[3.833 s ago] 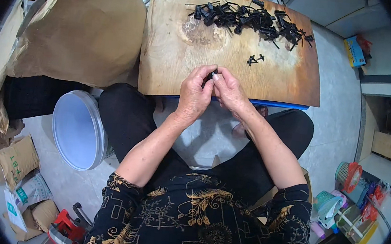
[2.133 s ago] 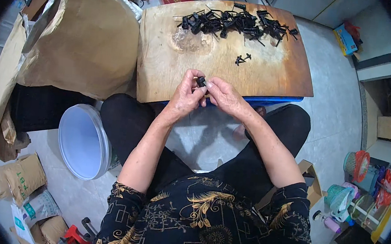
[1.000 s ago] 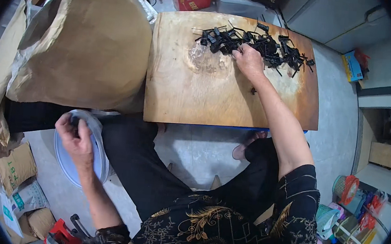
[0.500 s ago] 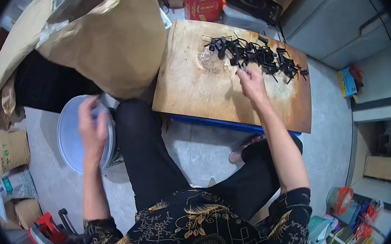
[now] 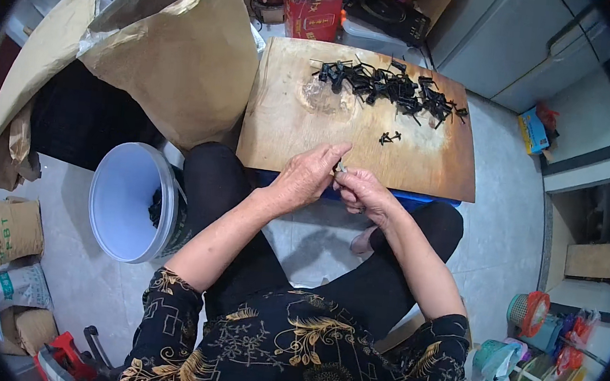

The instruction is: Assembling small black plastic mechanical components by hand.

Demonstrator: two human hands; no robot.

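Note:
My left hand (image 5: 305,174) and my right hand (image 5: 363,192) meet above the near edge of a wooden board (image 5: 282,122). Between the left fingers sits a small black plastic piece (image 5: 337,166), mostly covered. The right fingers are pinched against it around a small greyish object (image 5: 341,168), too hidden to name. Farther up the board lies a pile of black plastic parts (image 5: 381,88) with thin stalks. One small branched black part (image 5: 391,138) lies apart from it, nearer my hands.
A white bucket (image 5: 116,202) with black pieces inside stands left of my knee. Behind it a large open brown paper sack (image 5: 178,61) leans against the board's left side. A red box (image 5: 313,18) and a black appliance (image 5: 388,11) are beyond the board. Cabinets (image 5: 510,41) stand right.
My left hand has moved from above the bucket to the board's near edge. The right hand has come back from the pile to meet it. A small branched part now lies separate on the board.

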